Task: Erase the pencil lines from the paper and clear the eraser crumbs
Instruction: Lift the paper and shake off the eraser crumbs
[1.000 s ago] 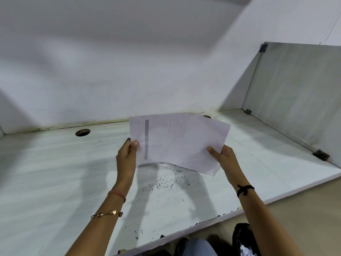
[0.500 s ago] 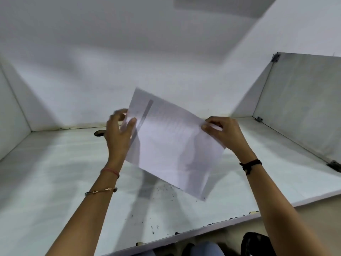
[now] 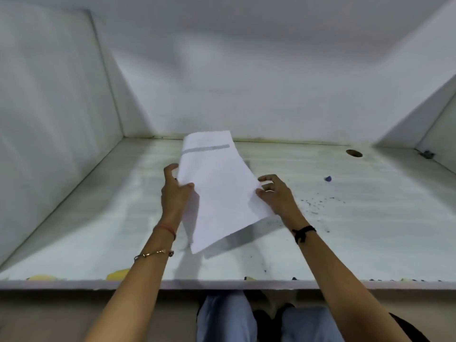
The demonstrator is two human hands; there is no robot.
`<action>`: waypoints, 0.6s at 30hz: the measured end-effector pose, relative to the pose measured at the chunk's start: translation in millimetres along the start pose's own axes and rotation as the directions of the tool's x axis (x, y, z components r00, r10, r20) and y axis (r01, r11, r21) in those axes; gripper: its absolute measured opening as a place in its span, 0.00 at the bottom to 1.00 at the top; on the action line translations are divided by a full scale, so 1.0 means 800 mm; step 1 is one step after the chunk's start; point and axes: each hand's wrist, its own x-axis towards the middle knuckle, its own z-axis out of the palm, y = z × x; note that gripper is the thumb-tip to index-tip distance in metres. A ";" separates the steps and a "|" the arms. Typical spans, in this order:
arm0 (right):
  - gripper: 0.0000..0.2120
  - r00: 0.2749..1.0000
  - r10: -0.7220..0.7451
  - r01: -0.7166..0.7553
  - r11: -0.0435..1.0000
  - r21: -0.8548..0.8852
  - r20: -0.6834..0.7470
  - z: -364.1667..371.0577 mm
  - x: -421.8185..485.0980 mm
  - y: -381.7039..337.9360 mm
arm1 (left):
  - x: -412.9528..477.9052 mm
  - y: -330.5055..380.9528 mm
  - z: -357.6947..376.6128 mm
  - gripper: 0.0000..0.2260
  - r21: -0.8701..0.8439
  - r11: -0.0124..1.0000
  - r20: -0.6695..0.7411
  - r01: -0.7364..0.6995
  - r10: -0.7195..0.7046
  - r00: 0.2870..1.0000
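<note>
Change: half a second ago the paper point(image 3: 219, 193) was tipped up in front of the wall. Now it is lower and turned, so that its grey strip point(image 3: 206, 149) runs across the far end, and the crumbs lie off to its right.
Paper: one white sheet, held in the air over the middle of the white desk point(image 3: 98, 230). It slopes, the far end close to the desk and the near corner raised above its own shadow.
Left hand point(image 3: 175, 193): grips the sheet's left edge, thumb on top and fingers curled round behind.
Right hand point(image 3: 277, 196): holds the right edge lightly, thumb against it and fingers loosely bent just beside it.
Eraser crumbs point(image 3: 318, 203): one loose scatter of dark specks on the desk, right of the sheet and apart from it.
Purple piece point(image 3: 328, 178): one small lump beyond the crumbs, probably the eraser.
Step in hand: likely setting the sheet down clear of the crumbs. It is best laid flat from the far end, with both edges taut, so that no draught spreads the specks.
Also counted: one round cable hole point(image 3: 354, 153) and two yellow patches point(image 3: 118, 274) at the desk's front edge. There are two bands on the left wrist and one black band on the right.
</note>
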 end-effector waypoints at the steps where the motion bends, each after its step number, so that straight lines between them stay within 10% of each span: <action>1: 0.16 0.999 -0.013 0.012 1.000 0.021 0.032 0.020 -0.005 -0.002 | 0.004 -0.006 -0.019 0.28 0.067 0.997 -0.030 -0.030 0.032 0.999; 7: 0.11 0.975 -0.114 0.129 0.989 -0.067 0.192 0.132 -0.025 -0.015 | 0.018 -0.028 -0.102 0.34 0.647 0.762 -0.160 -0.033 0.178 0.971; 18: 0.09 0.966 -0.164 0.228 0.906 -0.357 0.201 0.199 -0.040 0.001 | -0.036 -0.100 -0.087 0.22 0.839 0.448 0.386 -0.308 -0.090 0.918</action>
